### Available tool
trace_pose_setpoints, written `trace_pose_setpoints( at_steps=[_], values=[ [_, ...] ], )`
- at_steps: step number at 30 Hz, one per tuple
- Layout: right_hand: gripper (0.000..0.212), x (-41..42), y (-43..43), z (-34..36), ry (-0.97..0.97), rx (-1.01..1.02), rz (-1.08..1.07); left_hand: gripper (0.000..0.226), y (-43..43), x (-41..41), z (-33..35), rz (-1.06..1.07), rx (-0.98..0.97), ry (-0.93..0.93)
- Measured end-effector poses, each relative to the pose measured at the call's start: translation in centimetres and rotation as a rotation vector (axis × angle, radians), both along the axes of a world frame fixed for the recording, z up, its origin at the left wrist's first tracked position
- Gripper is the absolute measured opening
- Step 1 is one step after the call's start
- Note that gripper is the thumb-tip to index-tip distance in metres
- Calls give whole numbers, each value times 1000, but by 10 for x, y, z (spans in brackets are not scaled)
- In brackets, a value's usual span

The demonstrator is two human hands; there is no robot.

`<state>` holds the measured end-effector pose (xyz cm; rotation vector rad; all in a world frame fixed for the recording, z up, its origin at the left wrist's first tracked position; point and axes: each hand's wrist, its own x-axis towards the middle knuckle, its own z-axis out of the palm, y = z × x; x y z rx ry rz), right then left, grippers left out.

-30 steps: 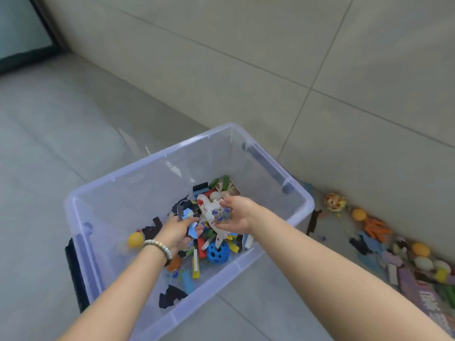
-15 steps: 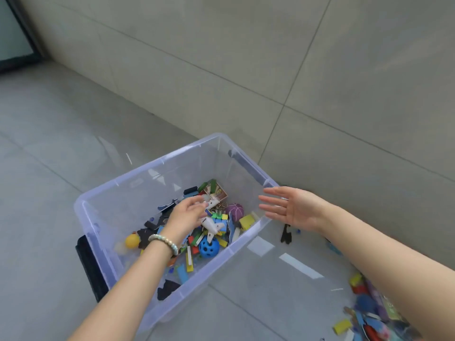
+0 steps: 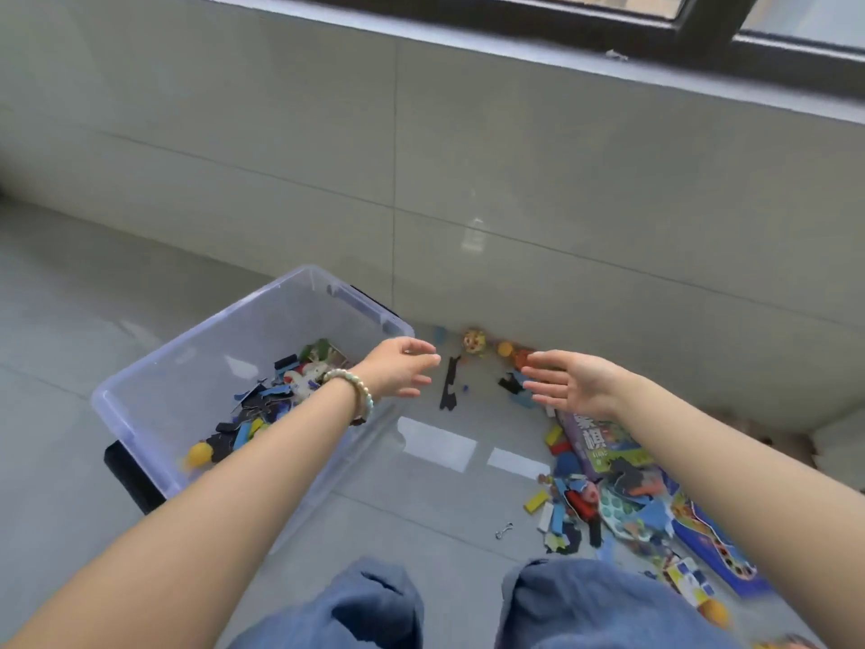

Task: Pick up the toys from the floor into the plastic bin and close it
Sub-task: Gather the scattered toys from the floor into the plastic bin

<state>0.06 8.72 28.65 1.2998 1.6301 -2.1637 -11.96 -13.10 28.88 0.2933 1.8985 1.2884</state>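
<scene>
- The person crouches on the grey floor, both knees in blue trousers [image 3: 370, 601] at the bottom of the view, and both bare arms reach forward.
- The left hand [image 3: 398, 367] hangs over the right edge of the plastic bin [image 3: 196, 363]. Its fingers are loose and a little bent, and it holds nothing. A bead bracelet [image 3: 355, 391] sits on this wrist.
- The right hand [image 3: 571, 386] is out over the floor close to the wall, with the palm turned to the left and the fingers straight. It also holds nothing.
- The bin is clear plastic and stands open on the floor, left of the person. Many small toys in the bin [image 3: 262, 409] cover part of its bottom, among them a yellow ball [image 3: 199, 454].
- The toys on the floor [image 3: 608, 489] lie in a heap to the right of the bin, under the right forearm, with a purple box [image 3: 590, 437] among them.
- Between the two hands a black flat piece [image 3: 450, 384] lies on the tiles. Beyond it, at the wall, are a round lion-face toy [image 3: 473, 340] and an orange ball [image 3: 504, 348].
- A small metal clip [image 3: 504, 530] lies alone, near the heap.
</scene>
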Motion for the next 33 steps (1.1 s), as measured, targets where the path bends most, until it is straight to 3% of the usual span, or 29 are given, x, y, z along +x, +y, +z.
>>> trace_pose_setpoints(
  at_steps=[5,9,14,21,27,29,33],
  values=[
    [32,-5,34,-67,-22,-13,-11,44,55,-11,-78,-101,-149,-3],
    [48,-37,52,-149,-69,17,23,54,86,-38,-158,-85,-230,-29],
    [50,-96,63,-236,-93,226,142,54,113,-75,-249,41,-208,-76],
    [33,-159,68,-323,-78,541,222,43,131,-100,-319,170,-195,34],
    [12,-173,76,-354,-77,788,361,44,148,-107,-349,162,-237,91],
    [11,-171,82,-352,-45,702,264,44,156,-112,-352,138,-269,157],
    [19,-164,105,-336,80,26,-239,45,169,-120,-358,167,-277,229]
  ],
)
